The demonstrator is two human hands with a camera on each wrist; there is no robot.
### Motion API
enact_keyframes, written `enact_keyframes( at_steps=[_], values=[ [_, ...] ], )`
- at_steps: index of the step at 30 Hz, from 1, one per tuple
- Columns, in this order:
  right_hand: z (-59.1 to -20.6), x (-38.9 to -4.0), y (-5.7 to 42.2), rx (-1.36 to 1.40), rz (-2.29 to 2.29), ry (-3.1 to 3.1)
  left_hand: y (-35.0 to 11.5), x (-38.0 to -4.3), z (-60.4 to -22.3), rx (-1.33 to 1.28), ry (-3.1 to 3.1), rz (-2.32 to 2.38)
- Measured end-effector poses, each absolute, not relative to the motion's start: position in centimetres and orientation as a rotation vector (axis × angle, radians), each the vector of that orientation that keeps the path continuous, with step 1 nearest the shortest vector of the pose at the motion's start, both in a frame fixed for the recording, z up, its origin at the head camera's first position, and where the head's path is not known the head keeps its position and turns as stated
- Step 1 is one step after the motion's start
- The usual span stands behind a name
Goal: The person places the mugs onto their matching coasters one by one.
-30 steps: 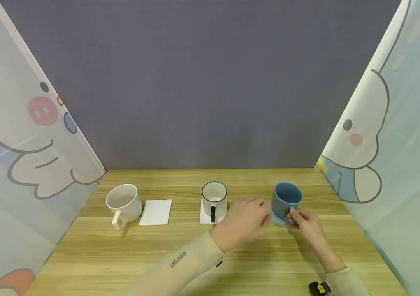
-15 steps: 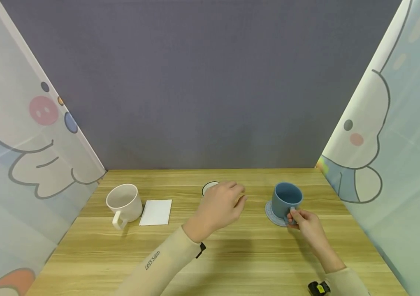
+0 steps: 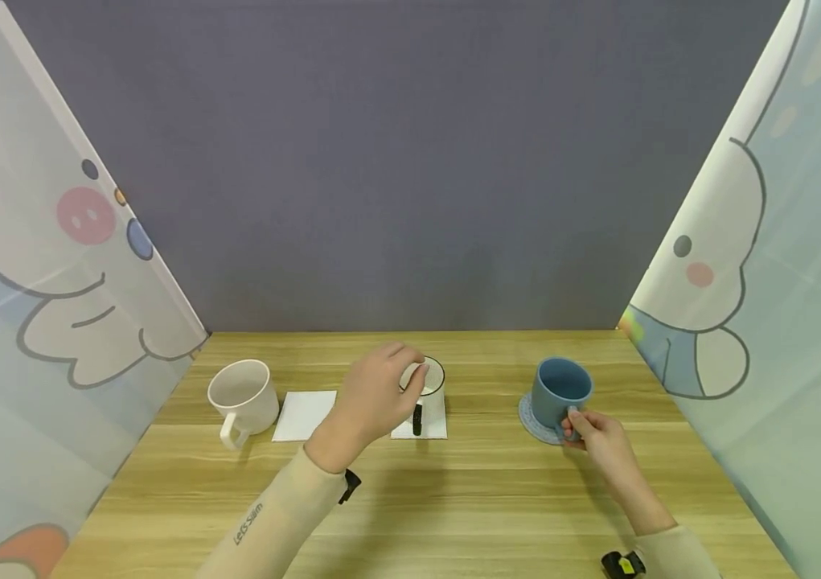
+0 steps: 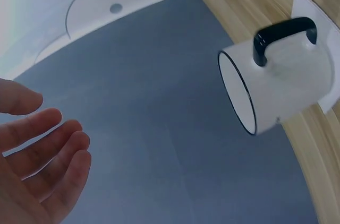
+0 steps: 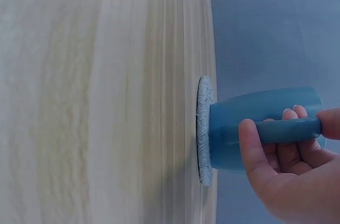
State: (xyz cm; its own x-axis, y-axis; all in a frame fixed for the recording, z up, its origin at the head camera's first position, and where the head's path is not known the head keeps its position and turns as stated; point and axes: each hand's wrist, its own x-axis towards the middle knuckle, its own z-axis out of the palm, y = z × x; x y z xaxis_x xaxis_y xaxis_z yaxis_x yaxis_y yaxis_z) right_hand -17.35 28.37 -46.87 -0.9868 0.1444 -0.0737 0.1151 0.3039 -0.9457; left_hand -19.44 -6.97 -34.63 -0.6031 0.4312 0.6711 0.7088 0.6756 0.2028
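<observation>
- Presently, the right hand [image 3: 601,442] grips the handle of the blue mug [image 3: 551,402], with thumb and fingers bent around it; this mug stands upright on a round blue coaster [image 3: 533,429], toward the right back corner of the wooden surface [image 3: 497,490].
- The left hand [image 3: 379,394] is in the air, its fingers loosely bent and apart from the thumb, with nothing in its grip; in the head view it covers a part of the dark-rimmed white mug [image 3: 434,399], but the left wrist view shows them apart.
- This dark-rimmed mug stands upright on a white square coaster [image 3: 437,431], near the middle of the back edge; its black handle points to the near edge.
- Toward the left back corner stands a plain white mug [image 3: 254,408]; its handle also points nearer; just beside it, on its right, lies another white square [image 3: 300,414].
- Behind the back edge rises a grey wall [image 3: 410,161]; light sleeves cover both forearms.
</observation>
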Motion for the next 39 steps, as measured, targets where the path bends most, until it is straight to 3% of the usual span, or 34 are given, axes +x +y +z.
enact_keyframes(
  at_steps=[39],
  values=[
    [-46.4, -17.2, 28.2, -0.24, 1.802, -2.535, -18.2, -20.4, -39.3, -0.358, -2.265, -0.821]
  ],
)
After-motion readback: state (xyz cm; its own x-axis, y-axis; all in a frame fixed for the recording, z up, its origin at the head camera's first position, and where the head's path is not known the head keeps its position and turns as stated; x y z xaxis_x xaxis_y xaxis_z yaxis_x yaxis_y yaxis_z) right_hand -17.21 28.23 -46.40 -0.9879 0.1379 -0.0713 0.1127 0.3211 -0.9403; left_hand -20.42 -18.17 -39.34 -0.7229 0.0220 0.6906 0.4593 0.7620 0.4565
